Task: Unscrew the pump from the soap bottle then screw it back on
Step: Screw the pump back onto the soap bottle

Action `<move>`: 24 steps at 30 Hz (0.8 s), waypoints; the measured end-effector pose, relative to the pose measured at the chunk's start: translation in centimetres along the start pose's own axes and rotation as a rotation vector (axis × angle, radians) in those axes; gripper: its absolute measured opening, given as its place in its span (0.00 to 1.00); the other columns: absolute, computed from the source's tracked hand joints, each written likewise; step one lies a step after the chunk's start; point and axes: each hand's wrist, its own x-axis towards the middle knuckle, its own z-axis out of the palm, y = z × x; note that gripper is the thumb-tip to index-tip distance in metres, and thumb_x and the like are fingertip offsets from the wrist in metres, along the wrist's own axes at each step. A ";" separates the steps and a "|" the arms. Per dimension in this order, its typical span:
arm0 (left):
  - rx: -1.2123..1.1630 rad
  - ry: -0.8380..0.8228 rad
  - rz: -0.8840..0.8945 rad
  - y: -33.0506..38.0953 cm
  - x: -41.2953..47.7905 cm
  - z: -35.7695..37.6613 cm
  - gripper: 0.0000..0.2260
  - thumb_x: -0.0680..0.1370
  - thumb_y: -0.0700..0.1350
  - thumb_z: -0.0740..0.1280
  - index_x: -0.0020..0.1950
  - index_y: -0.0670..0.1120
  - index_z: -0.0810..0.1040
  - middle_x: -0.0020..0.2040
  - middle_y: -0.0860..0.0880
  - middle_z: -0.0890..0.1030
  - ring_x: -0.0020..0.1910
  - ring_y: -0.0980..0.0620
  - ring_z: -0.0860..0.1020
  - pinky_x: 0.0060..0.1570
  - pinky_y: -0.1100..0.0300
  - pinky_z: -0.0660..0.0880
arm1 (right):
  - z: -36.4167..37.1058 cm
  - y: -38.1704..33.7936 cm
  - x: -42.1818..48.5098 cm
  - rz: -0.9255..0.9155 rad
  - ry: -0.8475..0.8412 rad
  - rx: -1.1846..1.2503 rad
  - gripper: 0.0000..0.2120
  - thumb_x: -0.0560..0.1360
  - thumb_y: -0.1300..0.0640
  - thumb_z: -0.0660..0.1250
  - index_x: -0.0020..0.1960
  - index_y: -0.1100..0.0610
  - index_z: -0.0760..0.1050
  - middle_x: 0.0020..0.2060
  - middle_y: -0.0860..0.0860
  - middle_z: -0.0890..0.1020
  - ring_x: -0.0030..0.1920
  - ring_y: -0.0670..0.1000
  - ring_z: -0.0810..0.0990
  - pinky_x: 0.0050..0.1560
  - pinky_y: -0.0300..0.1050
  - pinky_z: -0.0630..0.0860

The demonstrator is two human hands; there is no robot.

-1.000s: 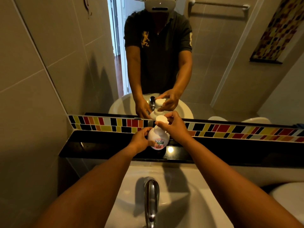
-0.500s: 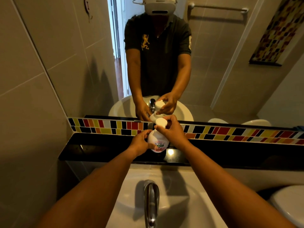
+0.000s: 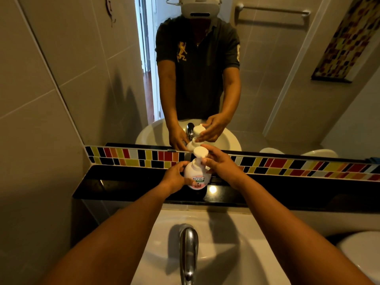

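Left hand (image 3: 174, 177) grips soap bottle (image 3: 196, 177); right hand (image 3: 221, 163) on pump (image 3: 200, 152), ledge (image 3: 123, 185) edge.

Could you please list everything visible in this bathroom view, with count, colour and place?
soap bottle: one, white with a pink label, standing on the ledge
pump: one, white, on top of the soap bottle
ledge: one, glossy black, behind the sink
tile strip: one, multicoloured, between ledge and mirror
mirror: one, on the wall, reflecting the person
sink: one, white, below the ledge
tap: one, chrome, at the sink's middle
left hand: one, gripping the bottle's body
right hand: one, fingers at the pump's neck
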 end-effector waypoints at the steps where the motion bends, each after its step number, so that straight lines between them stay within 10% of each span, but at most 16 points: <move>1: 0.000 0.000 0.003 0.0 0.0 0.0 0.31 0.67 0.35 0.77 0.68 0.47 0.72 0.65 0.44 0.78 0.64 0.43 0.76 0.62 0.45 0.76 | 0.1 0.1 0.0 -0.002 0.012 0.009 0.24 0.80 0.60 0.64 0.74 0.52 0.65 0.65 0.54 0.75 0.61 0.51 0.76 0.50 0.42 0.81; 24: -0.174 0.009 0.013 -0.6 -0.9 -0.4 0.42 0.66 0.32 0.77 0.76 0.47 0.63 0.72 0.44 0.72 0.71 0.43 0.71 0.64 0.47 0.75 | -1.0 1.9 -1.2 0.039 0.174 0.144 0.27 0.77 0.63 0.67 0.74 0.52 0.65 0.63 0.53 0.79 0.63 0.53 0.78 0.58 0.47 0.78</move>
